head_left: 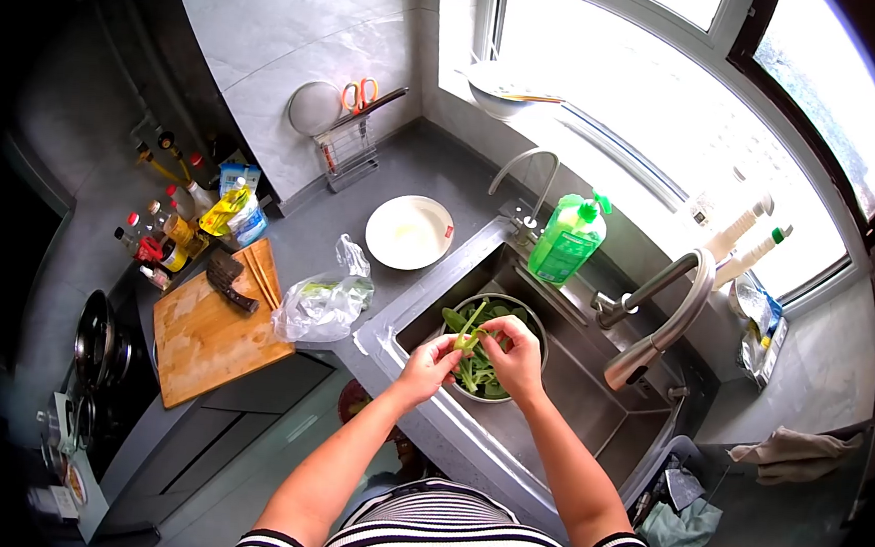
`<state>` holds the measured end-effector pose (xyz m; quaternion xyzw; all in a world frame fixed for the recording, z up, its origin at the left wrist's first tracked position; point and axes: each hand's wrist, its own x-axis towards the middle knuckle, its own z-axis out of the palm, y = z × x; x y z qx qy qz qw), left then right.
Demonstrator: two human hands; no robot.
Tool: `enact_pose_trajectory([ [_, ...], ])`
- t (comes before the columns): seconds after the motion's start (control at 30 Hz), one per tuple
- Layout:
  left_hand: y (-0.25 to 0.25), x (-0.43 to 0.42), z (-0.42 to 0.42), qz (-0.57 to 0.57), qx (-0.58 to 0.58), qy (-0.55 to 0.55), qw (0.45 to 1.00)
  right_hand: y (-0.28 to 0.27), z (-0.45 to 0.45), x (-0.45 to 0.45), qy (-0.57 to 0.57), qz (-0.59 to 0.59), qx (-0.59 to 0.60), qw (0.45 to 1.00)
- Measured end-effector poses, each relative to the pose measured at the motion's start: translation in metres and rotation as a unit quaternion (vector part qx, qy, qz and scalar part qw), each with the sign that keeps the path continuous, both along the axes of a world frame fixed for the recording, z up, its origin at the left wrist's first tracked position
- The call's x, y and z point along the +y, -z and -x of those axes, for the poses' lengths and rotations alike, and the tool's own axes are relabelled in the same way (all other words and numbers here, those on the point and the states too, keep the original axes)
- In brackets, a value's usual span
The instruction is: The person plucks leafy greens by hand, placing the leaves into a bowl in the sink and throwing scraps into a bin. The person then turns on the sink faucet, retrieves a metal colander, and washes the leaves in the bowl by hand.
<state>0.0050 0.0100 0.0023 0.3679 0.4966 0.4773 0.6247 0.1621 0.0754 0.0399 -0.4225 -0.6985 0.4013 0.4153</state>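
Leafy greens fill a round metal bowl that stands in the sink, toward the sink's left end. One green stem is up above the rest, held between both hands. The left hand is at the bowl's 8 o'clock, nearly closed, its thumb and fingertips pinched on the stem. The right hand, over the bowl at about 2 o'clock, is also narrow, its fingers curled and its thumb and forefinger meeting at the same stem.

Clock directions from here are taken from the bowl. A green soap bottle stands at 1 o'clock by the sink's far edge, with a thin tap beside it toward 12. The large faucet arches at 3 o'clock. On the gray worktop, a white plate lies at 11 o'clock, and a crumpled clear plastic bag lies at 10, touching the edge of a wooden board. The board, at 9 o'clock, carries a dark-handled knife and chopsticks. Farther out, a wire rack holding orange-handled scissors is against the wall at 11 o'clock, and bottles cluster near 10.
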Motion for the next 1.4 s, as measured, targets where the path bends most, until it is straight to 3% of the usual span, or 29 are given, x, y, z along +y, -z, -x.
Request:
enact_pose_trajectory([
  [0.13, 0.002, 0.003, 0.001, -0.03, 0.012, -0.04, 0.999, -0.005, 0.003, -0.01, -0.03, -0.139, -0.019, 0.99],
  [0.27, 0.004, 0.003, -0.001, -0.025, 0.03, -0.066, 0.997, 0.005, 0.007, -0.021, -0.034, -0.163, -0.048, 0.985],
  [0.37, 0.005, 0.001, -0.007, -0.011, -0.025, -0.088, 0.996, 0.008, 0.006, -0.025, -0.041, -0.19, -0.056, 0.979],
  [0.57, 0.016, -0.001, -0.01, 0.074, -0.266, -0.126, 0.953, 0.009, 0.002, -0.028, -0.058, -0.179, -0.04, 0.981],
  [0.77, 0.014, 0.005, -0.012, 0.103, -0.335, -0.159, 0.923, 0.002, -0.006, -0.031, -0.041, -0.115, -0.04, 0.992],
  [0.8, 0.017, 0.007, -0.005, 0.138, -0.334, -0.209, 0.909, 0.001, -0.007, -0.034, -0.054, -0.134, -0.035, 0.989],
  [0.87, 0.024, 0.008, 0.007, 0.141, -0.33, -0.21, 0.91, 0.0, -0.009, -0.036, -0.076, -0.174, -0.03, 0.981],
  [1.0, 0.006, 0.0, 0.01, 0.148, -0.246, -0.128, 0.949, 0.026, -0.025, -0.023, -0.011, -0.037, -0.047, 0.998],
  [1.07, 0.009, -0.003, 0.008, 0.139, -0.255, -0.11, 0.951, 0.045, -0.035, -0.011, -0.003, -0.021, -0.169, 0.985],
  [1.13, 0.013, -0.008, 0.005, 0.126, -0.26, -0.092, 0.953, 0.035, -0.037, -0.01, 0.013, -0.007, -0.19, 0.982],
  [1.23, 0.015, -0.011, 0.007, 0.102, -0.227, -0.059, 0.967, 0.013, -0.025, -0.005, 0.0, -0.082, -0.117, 0.99],
  [1.4, 0.006, -0.01, 0.004, 0.086, -0.171, -0.057, 0.98, -0.008, -0.006, -0.001, -0.091, -0.202, -0.163, 0.962],
])
